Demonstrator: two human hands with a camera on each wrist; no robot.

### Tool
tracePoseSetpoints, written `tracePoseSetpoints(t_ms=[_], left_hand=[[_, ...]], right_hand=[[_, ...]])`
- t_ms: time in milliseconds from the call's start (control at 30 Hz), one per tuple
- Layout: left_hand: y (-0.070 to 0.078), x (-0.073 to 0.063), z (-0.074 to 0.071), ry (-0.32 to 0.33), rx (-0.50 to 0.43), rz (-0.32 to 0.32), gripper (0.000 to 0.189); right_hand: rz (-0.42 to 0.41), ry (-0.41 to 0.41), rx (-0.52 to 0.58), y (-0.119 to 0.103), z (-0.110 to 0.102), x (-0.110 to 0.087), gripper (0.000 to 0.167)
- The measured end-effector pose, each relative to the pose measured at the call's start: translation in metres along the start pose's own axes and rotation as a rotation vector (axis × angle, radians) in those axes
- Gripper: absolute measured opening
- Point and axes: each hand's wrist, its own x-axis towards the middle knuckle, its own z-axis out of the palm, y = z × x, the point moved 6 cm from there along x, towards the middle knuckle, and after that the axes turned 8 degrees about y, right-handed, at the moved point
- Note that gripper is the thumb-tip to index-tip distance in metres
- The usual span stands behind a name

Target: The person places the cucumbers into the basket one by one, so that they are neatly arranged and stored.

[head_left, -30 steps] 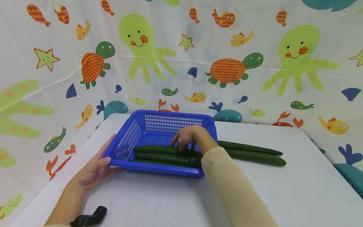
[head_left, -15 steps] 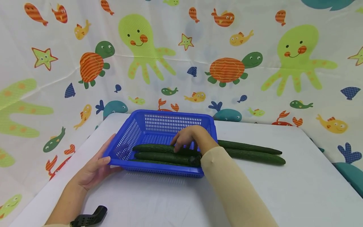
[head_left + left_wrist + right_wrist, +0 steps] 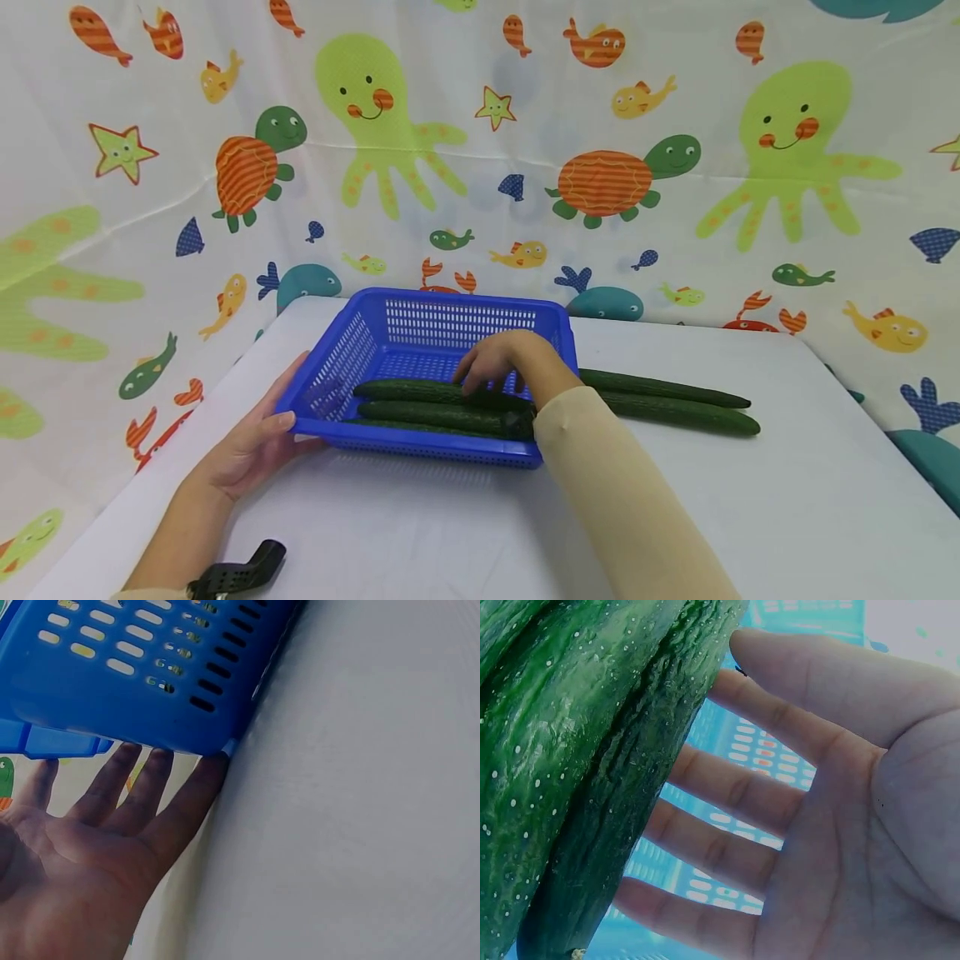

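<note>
A blue slotted plastic basket (image 3: 420, 439) stands on the white table, with several dark green cucumbers lying side by side along its near part. My left hand (image 3: 255, 446) is at the basket's front left corner, thumb at the rim. In the left wrist view its fingers (image 3: 184, 806) reach out fairly straight, fingertips against the basket's outside. My right hand (image 3: 498, 358) is inside the basket, over the farthest cucumber (image 3: 408, 390). The right wrist view shows its fingers (image 3: 735, 791) nearly straight, their tips against a cucumber (image 3: 622, 772).
Two more cucumbers (image 3: 678, 412) lie on the table (image 3: 825, 467) to the right of the basket, their left ends hidden behind it. A sea-animal print curtain (image 3: 480, 167) hangs behind and at the left. A black device (image 3: 240, 571) is strapped to the left wrist.
The right fingers have shifted slightly on the farthest cucumber, which has barely moved. The left hand and the basket hold their places; the head view has shifted a little.
</note>
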Motion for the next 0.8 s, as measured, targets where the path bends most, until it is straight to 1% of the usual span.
tracePoseSetpoints(t_ms=[133, 233, 300, 400, 533, 667, 800], left_hand=[[0.000, 0.001, 0.002, -0.003, -0.017, -0.002, 0.072], [-0.001, 0.001, 0.003, -0.001, -0.019, -0.001, 0.072], [-0.002, 0.002, 0.003, 0.003, -0.019, -0.001, 0.072], [-0.003, 0.002, 0.001, 0.019, -0.011, -0.002, 0.073], [-0.005, 0.002, -0.001, 0.046, -0.002, -0.014, 0.072], [-0.005, 0.002, -0.002, 0.059, 0.003, -0.019, 0.072], [-0.005, 0.002, -0.004, 0.051, 0.000, -0.013, 0.072]], right_hand=[[-0.013, 0.012, -0.009, -0.001, -0.002, -0.004, 0.043], [-0.045, 0.033, -0.001, -0.004, -0.006, -0.010, 0.043], [-0.088, 0.058, 0.011, -0.009, -0.009, -0.016, 0.044], [-0.179, 0.100, 0.017, -0.019, -0.015, -0.027, 0.044], [-0.289, 0.146, -0.001, -0.031, -0.022, -0.043, 0.042], [-0.351, 0.176, -0.014, -0.036, -0.026, -0.054, 0.043], [-0.377, 0.195, -0.002, -0.035, -0.028, -0.061, 0.042]])
